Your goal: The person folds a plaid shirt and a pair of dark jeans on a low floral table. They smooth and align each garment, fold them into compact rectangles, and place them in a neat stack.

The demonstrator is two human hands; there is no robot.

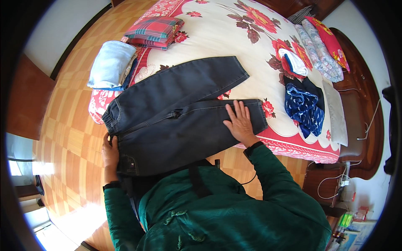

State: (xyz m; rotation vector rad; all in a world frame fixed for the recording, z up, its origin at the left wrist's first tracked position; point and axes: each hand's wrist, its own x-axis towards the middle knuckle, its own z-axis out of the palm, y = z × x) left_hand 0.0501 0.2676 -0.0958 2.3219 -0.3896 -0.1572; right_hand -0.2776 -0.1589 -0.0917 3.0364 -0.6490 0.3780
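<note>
A pair of dark grey-blue jeans lies spread at the near edge of the bed, legs apart and pointing right. Its elastic waistband is at the left, partly past the mattress edge. My left hand grips the waistband, with the thumb on top and the fingers mostly hidden beneath. My right hand rests palm down, fingers spread, on the lower part of the nearer leg, close to the hem. A crumpled opening shows at the crotch.
On the floral bedspread are folded plaid cloth, folded light-blue jeans, a white folded garment and crumpled navy patterned clothing. Rolled bedding lies by the wooden headboard. A nightstand with cables stands at the right.
</note>
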